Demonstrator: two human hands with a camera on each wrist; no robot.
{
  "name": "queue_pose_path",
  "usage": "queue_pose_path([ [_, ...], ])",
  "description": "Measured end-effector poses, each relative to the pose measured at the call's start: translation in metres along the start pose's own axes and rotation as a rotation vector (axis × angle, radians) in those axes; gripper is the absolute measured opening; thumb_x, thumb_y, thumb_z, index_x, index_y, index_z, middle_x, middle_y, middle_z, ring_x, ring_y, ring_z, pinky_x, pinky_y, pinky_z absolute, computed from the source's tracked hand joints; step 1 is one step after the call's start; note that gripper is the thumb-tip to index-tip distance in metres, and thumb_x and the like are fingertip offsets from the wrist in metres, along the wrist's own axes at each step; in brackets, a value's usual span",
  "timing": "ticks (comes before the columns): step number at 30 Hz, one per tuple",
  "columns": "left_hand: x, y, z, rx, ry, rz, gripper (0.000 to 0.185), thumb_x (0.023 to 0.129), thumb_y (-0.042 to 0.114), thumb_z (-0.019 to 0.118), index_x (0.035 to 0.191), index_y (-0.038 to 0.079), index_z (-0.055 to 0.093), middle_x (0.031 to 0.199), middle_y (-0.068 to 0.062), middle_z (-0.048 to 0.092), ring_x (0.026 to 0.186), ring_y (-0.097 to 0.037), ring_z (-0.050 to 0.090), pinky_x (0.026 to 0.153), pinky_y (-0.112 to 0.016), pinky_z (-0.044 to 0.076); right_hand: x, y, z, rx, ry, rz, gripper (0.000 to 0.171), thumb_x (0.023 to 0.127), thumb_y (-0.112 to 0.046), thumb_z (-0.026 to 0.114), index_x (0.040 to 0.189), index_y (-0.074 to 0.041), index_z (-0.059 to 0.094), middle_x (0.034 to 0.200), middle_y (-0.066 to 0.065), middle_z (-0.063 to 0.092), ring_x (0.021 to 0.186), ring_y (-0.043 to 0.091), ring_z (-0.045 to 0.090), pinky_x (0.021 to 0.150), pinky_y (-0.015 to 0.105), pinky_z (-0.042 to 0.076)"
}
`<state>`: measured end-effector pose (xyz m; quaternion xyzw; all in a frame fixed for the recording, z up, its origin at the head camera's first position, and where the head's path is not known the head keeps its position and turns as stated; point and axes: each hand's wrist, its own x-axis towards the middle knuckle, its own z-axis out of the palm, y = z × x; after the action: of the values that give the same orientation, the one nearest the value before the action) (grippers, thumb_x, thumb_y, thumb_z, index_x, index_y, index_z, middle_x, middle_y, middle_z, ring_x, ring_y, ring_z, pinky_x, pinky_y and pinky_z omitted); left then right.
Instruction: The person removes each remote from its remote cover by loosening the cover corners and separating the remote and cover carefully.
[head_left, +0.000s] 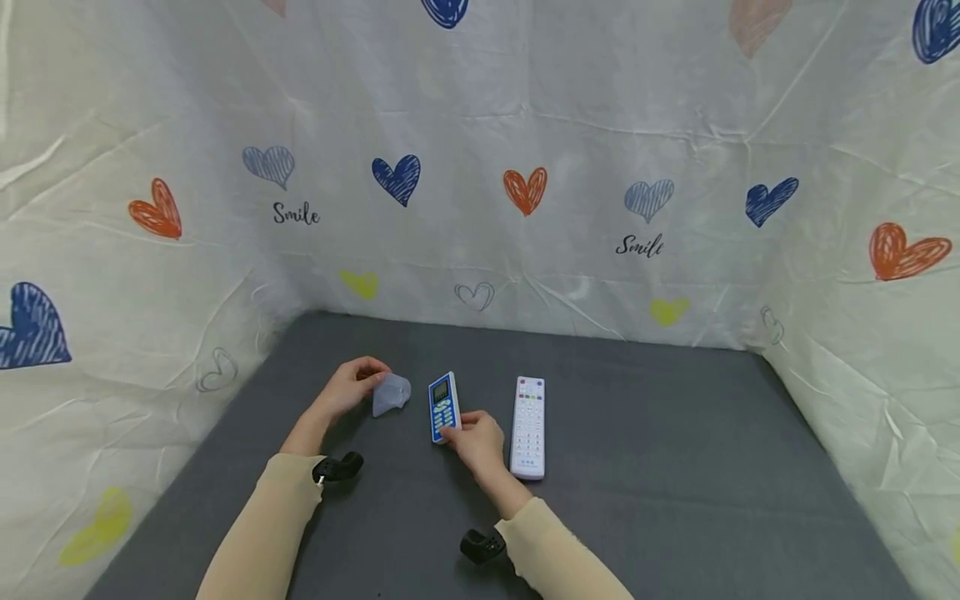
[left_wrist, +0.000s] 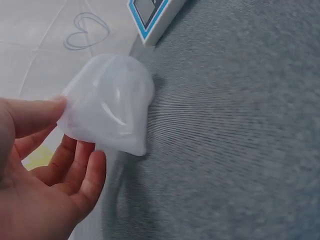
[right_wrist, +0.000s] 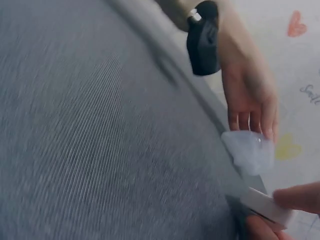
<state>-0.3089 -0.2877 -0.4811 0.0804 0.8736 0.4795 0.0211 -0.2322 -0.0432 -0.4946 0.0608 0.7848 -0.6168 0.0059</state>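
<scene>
Two hands are working on the grey table [head_left: 637, 467] at once. I'm pinching a small translucent silicone cover [head_left: 392, 393] with my left hand [head_left: 352, 388], thumb on one side and fingertips under the other, and it is sitting against the cloth surface rather than lifted clear; the left wrist view is showing its soft, cloudy dome [left_wrist: 112, 102] just by my fingers [left_wrist: 82, 170]. My right hand [head_left: 474, 440] is closing its fingertips on the near end of the blue-and-white remote [head_left: 442, 407], which is lying flat toward the middle of the table, well in from every edge, with its screen end pointing at the far edge. From the right wrist view I'm seeing my thumb and a finger [right_wrist: 300, 197] gripping that remote's white corner [right_wrist: 267, 207], with the cover [right_wrist: 248, 151] just beyond it. Lying just beside my right hand, toward the table's right edge, is a longer white remote [head_left: 528, 427], parallel to the blue one and untouched. Heart-printed white cloth [head_left: 570, 125] is rising behind the far edge and along both sides.
</scene>
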Motion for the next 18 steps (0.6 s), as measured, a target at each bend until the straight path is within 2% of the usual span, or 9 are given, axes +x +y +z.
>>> queue_pose_path([
  [3,0.0,-0.004,0.006,0.021,0.037,0.016,0.025,0.094,0.013,0.059,0.117,0.002,0.06,0.116,-0.019,0.059,0.101,-0.03,0.056,0.08,-0.038,0.05,-0.001,0.002,-0.003,-0.186,0.015,-0.062,0.037,0.072,-0.015,0.08,0.1,0.0,0.062,0.081,0.011,0.072,0.067,0.013,0.067,0.055,0.023,0.051],
  [6,0.0,-0.009,0.007,0.024,0.079,0.01,0.033,0.09,0.011,0.064,0.12,0.002,0.058,0.119,-0.021,0.058,0.106,-0.033,0.056,0.083,-0.038,0.05,0.0,0.001,-0.002,-0.282,0.01,-0.093,0.041,0.071,-0.019,0.081,0.102,-0.002,0.06,0.084,0.01,0.072,0.071,0.015,0.066,0.056,0.024,0.049],
  [13,0.0,-0.012,0.011,-0.015,0.155,-0.065,0.041,0.086,0.016,0.07,0.119,-0.001,0.053,0.119,-0.021,0.059,0.107,-0.032,0.059,0.08,-0.028,0.051,0.001,-0.002,-0.004,-0.406,-0.007,-0.114,0.034,0.071,-0.022,0.082,0.092,-0.005,0.062,0.076,0.003,0.068,0.063,0.01,0.058,0.053,0.023,0.044],
  [18,-0.002,-0.01,0.012,-0.002,0.187,-0.077,0.04,0.084,0.02,0.072,0.114,-0.001,0.057,0.115,-0.02,0.062,0.1,-0.027,0.062,0.074,-0.022,0.048,0.001,-0.003,-0.004,-0.466,-0.008,-0.113,0.034,0.072,-0.028,0.081,0.089,-0.005,0.064,0.074,0.003,0.063,0.062,0.014,0.053,0.053,0.026,0.043],
])
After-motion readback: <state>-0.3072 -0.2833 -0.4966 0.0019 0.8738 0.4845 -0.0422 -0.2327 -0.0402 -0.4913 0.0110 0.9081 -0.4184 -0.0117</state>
